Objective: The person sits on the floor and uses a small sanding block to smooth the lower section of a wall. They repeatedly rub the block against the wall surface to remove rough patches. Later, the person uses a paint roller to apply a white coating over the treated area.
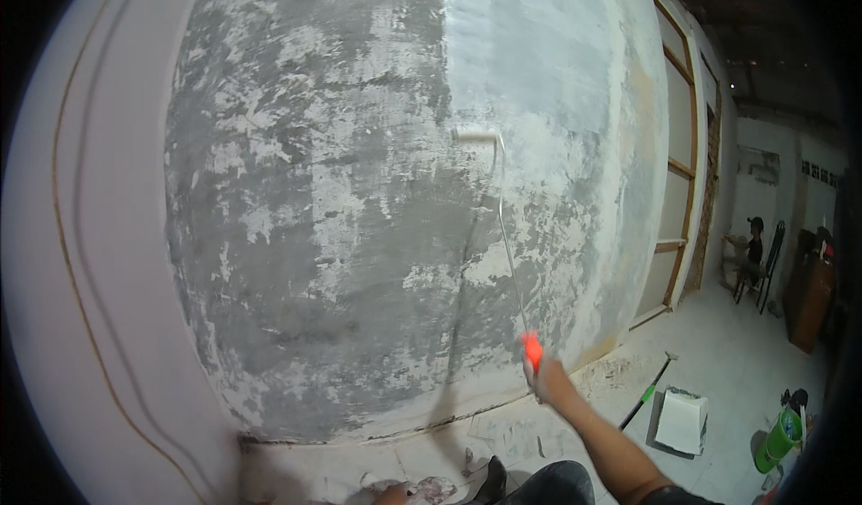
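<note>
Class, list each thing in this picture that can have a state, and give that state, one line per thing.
right hand: closed around the roller's orange handle
paint roller: raised, its head against the wall
wall: patchy grey, lighter and painted to the right of the roller
paint tray: flat on the floor
green bucket: upright on the floor

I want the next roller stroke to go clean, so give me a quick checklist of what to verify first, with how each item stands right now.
1. Grip: right hand closed around the roller's orange handle: ok.
2. Contact: roller sleeve lies against the wall: ok.
3. Paint load on the sleeve: cannot tell.
4. Coverage: wall left of the roller is patchy bare grey, the strip on the right looks whiter: not ok.
5. Refill within reach: paint tray sits on the floor to the right, beyond the arm: not ok.
6. Left hand: barely visible at the bottom edge; what it holds: cannot tell.
</note>
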The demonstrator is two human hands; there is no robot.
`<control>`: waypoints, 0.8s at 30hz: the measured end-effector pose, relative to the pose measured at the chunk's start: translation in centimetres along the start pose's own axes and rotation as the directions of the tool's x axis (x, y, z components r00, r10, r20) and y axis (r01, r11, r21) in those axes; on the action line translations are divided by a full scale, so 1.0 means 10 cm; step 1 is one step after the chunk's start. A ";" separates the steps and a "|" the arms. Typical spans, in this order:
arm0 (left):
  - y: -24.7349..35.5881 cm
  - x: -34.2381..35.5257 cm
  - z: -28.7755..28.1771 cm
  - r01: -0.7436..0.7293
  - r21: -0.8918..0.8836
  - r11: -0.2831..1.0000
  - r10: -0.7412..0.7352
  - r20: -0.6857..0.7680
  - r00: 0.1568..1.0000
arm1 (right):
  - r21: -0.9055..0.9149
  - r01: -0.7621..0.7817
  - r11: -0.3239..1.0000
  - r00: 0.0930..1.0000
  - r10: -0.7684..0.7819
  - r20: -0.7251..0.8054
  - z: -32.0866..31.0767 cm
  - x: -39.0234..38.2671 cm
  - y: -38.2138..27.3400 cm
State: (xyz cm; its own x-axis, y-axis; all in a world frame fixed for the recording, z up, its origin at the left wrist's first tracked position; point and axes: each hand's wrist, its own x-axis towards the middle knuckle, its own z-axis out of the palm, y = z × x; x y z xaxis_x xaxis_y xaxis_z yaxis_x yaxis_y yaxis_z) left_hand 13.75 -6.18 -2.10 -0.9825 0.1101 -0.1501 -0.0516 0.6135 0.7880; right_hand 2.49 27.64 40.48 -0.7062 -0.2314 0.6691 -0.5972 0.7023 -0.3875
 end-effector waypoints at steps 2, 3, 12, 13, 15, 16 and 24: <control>-0.02 -0.04 -0.05 -0.040 0.128 0.991 0.038 0.020 0.999 | -0.173 -0.004 0.985 0.994 -0.015 -0.108 -0.27 0.76 -0.16; -0.04 -0.03 -0.07 -0.061 0.187 0.981 0.057 0.027 0.998 | -0.137 0.063 0.989 0.981 -0.087 -0.175 -0.48 1.30 -0.38; 0.25 -0.15 -0.33 0.166 0.225 0.960 -0.174 0.017 0.985 | 0.054 -0.079 0.995 0.997 0.077 0.028 -1.05 2.93 -1.53; 0.32 -0.29 -0.36 0.166 0.193 0.967 -0.172 0.015 0.985 | 0.110 -0.089 0.990 0.996 0.090 -0.005 -0.76 2.42 -1.54; 0.68 -0.24 -0.39 0.073 0.153 0.986 -0.080 0.041 0.996 | -0.185 0.188 0.965 0.956 -0.223 -0.191 -0.10 1.83 -0.29; 0.55 -0.33 -0.34 0.081 0.185 0.979 -0.088 0.029 0.996 | -0.052 0.181 0.982 0.964 -0.187 -0.189 0.08 1.42 -0.25; -0.06 -0.03 -0.16 0.001 0.257 0.966 -0.014 0.050 0.999 | 0.023 -0.062 0.998 0.998 0.061 0.016 -1.31 2.39 -1.48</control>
State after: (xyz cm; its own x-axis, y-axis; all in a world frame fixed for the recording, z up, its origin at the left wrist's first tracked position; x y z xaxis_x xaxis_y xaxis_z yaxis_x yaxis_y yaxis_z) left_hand 13.81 -7.83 -1.63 -0.9716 0.1405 -0.1907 -0.0046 0.7938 0.6082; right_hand -0.53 20.54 70.54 -0.7475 -0.1987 0.6338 -0.5610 0.6997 -0.4424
